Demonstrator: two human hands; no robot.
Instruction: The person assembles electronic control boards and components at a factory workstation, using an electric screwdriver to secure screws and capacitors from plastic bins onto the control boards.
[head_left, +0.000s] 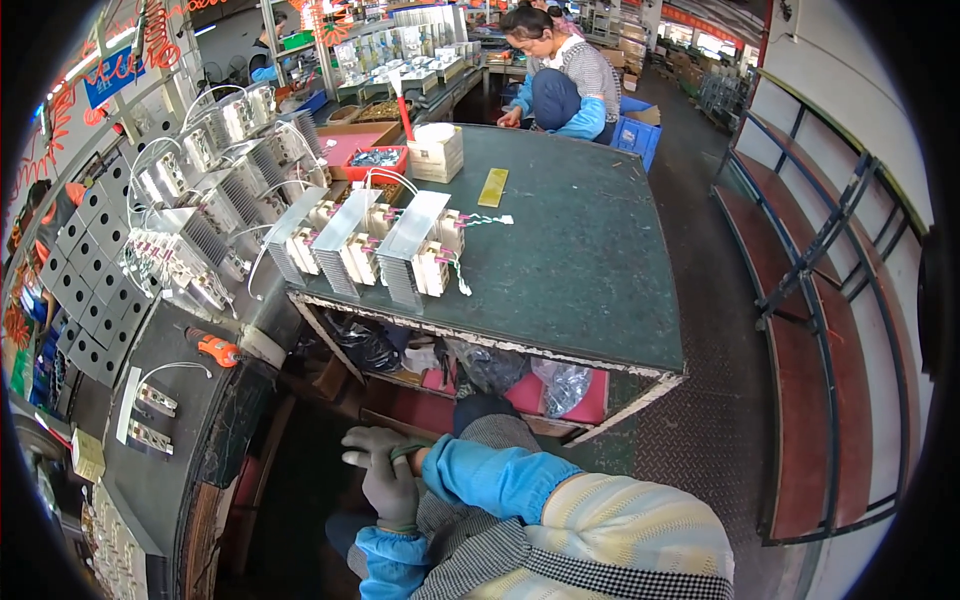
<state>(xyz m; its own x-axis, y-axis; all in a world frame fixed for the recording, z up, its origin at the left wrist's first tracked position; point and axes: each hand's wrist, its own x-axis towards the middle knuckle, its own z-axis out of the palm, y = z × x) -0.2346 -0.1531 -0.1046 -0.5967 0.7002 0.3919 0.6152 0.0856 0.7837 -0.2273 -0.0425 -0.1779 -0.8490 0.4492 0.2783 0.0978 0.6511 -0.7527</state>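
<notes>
Both hands wear grey gloves and meet low in the middle, above my lap. My left hand [391, 492] reaches up to the right wrist, its fingers closed on the cuff of the right glove [408, 451]. My right hand [370, 440] points leftward, with its fingers stretched out and nothing seen in them; part of the palm is hidden behind the left fingers. Blue sleeves cover both forearms. Beyond the hands, three finned heat sinks [414, 248] with white blocks and wires stand in a row on the green-topped table [580, 260].
A yellow strip [493, 187], a red bin of small parts [377, 160] and a white box holding a red-handled brush [436, 155] are on the table. At left are an orange power screwdriver [215, 347] and stacked heat sinks. A person sits beyond; a rack [810, 300] stands right.
</notes>
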